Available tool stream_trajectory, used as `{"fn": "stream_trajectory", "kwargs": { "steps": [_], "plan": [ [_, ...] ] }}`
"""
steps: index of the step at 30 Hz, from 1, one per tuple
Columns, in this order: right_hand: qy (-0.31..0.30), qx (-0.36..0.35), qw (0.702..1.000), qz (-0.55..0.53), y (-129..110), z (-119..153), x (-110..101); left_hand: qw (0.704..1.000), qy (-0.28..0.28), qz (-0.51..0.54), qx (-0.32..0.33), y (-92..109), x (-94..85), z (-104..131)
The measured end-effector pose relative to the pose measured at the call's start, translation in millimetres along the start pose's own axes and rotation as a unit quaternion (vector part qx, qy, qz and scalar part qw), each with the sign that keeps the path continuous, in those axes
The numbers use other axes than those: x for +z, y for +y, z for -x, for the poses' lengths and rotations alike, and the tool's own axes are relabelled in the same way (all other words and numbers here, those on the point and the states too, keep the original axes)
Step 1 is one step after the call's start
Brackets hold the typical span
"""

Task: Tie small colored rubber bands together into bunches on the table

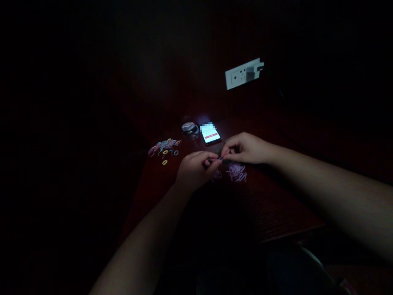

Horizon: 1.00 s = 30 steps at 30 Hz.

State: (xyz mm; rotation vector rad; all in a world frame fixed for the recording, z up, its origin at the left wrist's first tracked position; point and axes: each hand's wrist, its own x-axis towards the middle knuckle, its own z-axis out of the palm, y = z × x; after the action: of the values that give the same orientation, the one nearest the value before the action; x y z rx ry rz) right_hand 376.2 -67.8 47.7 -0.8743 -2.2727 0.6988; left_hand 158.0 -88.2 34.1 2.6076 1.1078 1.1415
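My left hand [198, 169] and my right hand [242, 148] meet fingertip to fingertip above a dark red table [276, 209]. Both are pinched on a small pale band [220, 158], partly hidden by the fingers. Just below my right hand lies a pile of light purple bands [236, 172]. A smaller purple heap [216, 175] shows beside my left hand, partly covered by it. Further left is a pile of mixed coloured bands [166, 145], with a few loose yellow and blue ones near it.
A lit phone [211, 134] lies behind my hands. Left of it stands a small round clear jar [190, 131] with a lid. On the dark surface behind, a white socket panel [242, 74] holds a plug. The surroundings are very dark.
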Motion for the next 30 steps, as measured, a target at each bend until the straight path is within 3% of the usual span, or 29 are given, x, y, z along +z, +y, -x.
{"fn": "stream_trajectory", "kwargs": {
  "steps": [11, 19, 30],
  "plan": [
    [0.000, 0.027, 1.000, -0.005, -4, 1, -7, 0.999, -0.020, -0.015, 0.031, -3, -0.2, 1],
    [-0.056, 0.085, 0.994, -0.042, 0, 4, -16, 0.996, -0.065, 0.008, 0.053, -2, -3.1, 3],
    [-0.077, 0.067, 0.994, -0.036, 9, 4, -12, 0.995, -0.092, 0.011, 0.047, -2, -4.5, 3]
  ]
}}
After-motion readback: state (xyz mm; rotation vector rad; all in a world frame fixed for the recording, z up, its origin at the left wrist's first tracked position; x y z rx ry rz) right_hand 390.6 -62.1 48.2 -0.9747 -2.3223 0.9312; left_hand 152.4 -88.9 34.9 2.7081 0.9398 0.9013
